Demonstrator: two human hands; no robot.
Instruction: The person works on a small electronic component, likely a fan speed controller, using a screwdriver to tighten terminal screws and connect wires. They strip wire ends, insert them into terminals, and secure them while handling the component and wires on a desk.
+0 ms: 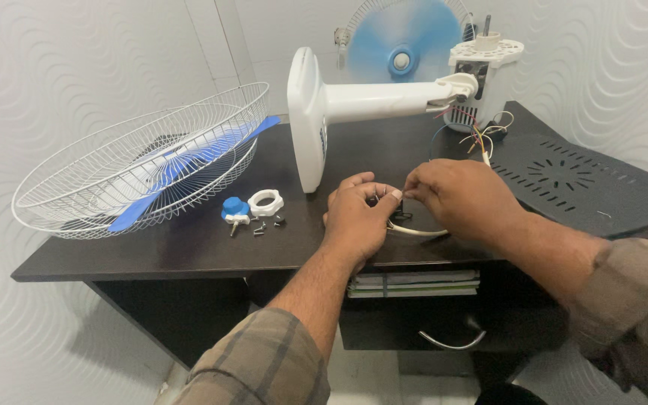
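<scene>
My left hand (357, 214) and my right hand (460, 196) meet over the front of a dark wooden desk (151, 251). Between their fingertips they pinch a small dark part joined to a white cable (418, 232) that curls below the hands. Behind them a white fan body (369, 101) lies on its side, its flat base (305, 120) facing me. Its motor housing (481, 67) stands at the right with coloured wires (481, 139) hanging loose.
A white wire fan guard (76, 191) with a blue blade (181, 169) in it rests on the desk's left end. A blue cap (234, 208), a white ring nut (266, 202) and some small screws (260, 228) lie before it. Books (414, 284) fill the shelf below. Another fan (403, 41) stands behind.
</scene>
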